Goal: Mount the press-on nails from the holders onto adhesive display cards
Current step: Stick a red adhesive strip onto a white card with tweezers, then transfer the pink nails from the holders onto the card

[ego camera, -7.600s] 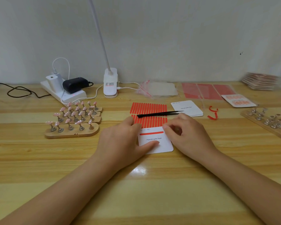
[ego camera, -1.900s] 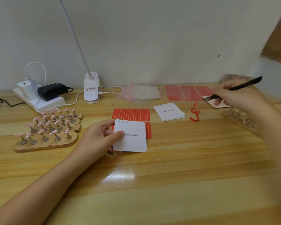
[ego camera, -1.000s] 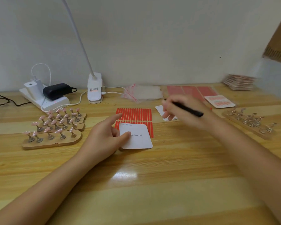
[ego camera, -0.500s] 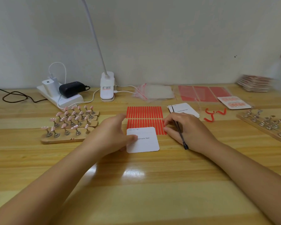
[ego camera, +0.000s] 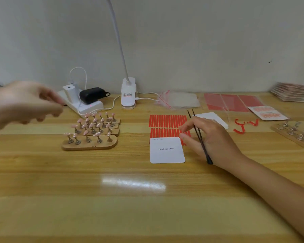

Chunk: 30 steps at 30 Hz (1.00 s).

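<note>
On the table point(ego camera: 77, 199) the biggest risk we see is to the holders point(ego camera: 92, 132): our left hand point(ego camera: 23, 102) hangs in the air just beside and above them, blurred, and a careless sweep could knock the pink nails point(ego camera: 85, 132) off their stands. Next, the card point(ego camera: 166, 150) lies loose and unheld over the near edge of the red strips point(ego camera: 165, 121), so a nudge from our right hand point(ego camera: 211, 137) could slide it askew. Smallest, the tweezers point(ego camera: 198, 134) sit only loosely in that hand and could slip.

The left hand is raised, fingers loosely curled and holding nothing that we can see. The right hand rests on the table just right of the card, fingers curled round the tweezers, tips pointing away from us.
</note>
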Tool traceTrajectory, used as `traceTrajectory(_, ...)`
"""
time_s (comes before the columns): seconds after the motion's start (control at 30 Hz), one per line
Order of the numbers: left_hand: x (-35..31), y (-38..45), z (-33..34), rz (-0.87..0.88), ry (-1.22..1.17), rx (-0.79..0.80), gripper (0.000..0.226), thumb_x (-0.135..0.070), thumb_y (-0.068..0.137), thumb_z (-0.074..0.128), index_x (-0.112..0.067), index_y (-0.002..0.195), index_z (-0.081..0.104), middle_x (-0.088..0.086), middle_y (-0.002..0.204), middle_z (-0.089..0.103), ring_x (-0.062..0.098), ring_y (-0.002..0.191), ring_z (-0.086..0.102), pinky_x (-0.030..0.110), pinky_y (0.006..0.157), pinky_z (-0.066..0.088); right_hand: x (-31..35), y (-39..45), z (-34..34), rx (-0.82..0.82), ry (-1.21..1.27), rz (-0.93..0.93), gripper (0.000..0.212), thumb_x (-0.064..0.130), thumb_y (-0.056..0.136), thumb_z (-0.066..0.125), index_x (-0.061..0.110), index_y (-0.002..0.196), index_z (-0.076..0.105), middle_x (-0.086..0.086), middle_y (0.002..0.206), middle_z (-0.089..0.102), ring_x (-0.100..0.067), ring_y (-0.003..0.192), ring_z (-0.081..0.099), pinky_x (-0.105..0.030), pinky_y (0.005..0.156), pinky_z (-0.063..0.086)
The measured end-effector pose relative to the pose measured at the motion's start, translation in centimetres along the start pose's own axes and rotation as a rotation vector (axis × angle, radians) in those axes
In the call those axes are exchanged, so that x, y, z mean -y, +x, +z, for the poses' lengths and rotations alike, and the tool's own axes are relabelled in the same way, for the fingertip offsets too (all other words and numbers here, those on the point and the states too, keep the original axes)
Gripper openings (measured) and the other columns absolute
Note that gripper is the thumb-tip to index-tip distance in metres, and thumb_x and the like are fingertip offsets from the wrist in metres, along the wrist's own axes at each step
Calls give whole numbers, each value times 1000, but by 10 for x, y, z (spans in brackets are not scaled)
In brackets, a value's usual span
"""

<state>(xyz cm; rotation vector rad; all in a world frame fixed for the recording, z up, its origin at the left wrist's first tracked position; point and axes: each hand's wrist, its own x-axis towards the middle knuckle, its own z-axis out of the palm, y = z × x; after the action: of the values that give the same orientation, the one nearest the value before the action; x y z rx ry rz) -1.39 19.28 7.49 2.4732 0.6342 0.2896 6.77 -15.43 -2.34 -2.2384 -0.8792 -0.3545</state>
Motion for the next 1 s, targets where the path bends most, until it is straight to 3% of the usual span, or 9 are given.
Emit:
traceTrajectory(0.07,18,3,-4,-125,170,124,26,-10,56,78,-13,77,65,11,75,67,25,55,59,43,68,50,11,4,7,40,4,-31,14,32,80,66,20,84,59,3,79,64,-9,74,56,-17,76,36)
traceTrajectory(0.13,26,2,0,-246,273,264,28,-10,60,79,-15,84,64,10,80,68,19,68,64,36,62,51,25,10,17,91,1,-63,17,32,79,69,20,84,57,6,75,61,-6,69,52,-12,69,33)
traceTrajectory(0.27,30,1,16,-306,384,458,27,-16,75,76,-24,92,57,3,93,67,11,79,64,27,54,47,50,29,43,242,54,-60,27,41,78,68,25,88,49,3,85,61,-14,80,56,-25,73,45)
traceTrajectory(0.33,30,1,21,-283,355,472,28,-17,75,76,-25,92,55,3,96,64,12,79,64,25,54,46,61,38,56,313,61,-43,30,41,78,69,25,89,46,1,85,59,-16,79,55,-32,72,47)
traceTrajectory(0.47,30,2,26,-236,281,470,29,-14,75,76,-26,90,53,4,96,64,13,79,65,24,56,47,75,50,78,366,95,-52,36,40,76,73,25,84,41,3,77,54,-11,67,47,-25,59,39)
traceTrajectory(0.6,29,2,28,-187,272,493,28,-13,75,76,-20,92,55,5,89,65,12,73,65,21,52,46,82,54,89,360,117,-39,38,38,74,75,24,86,41,2,80,56,-13,71,50,-29,62,42)
traceTrajectory(0.73,28,3,29,-187,241,495,30,-10,74,76,-15,95,56,6,83,65,12,65,64,19,46,47,84,55,96,338,162,-53,37,32,75,76,22,87,42,4,80,53,-13,71,47,-26,61,36)
traceTrajectory(1.0,18,-1,27,-64,167,507,30,-12,70,80,-13,93,60,-1,69,66,4,56,65,16,44,47,71,51,81,289,178,-90,34,33,74,76,25,84,44,8,81,55,-11,76,55,-28,68,46)
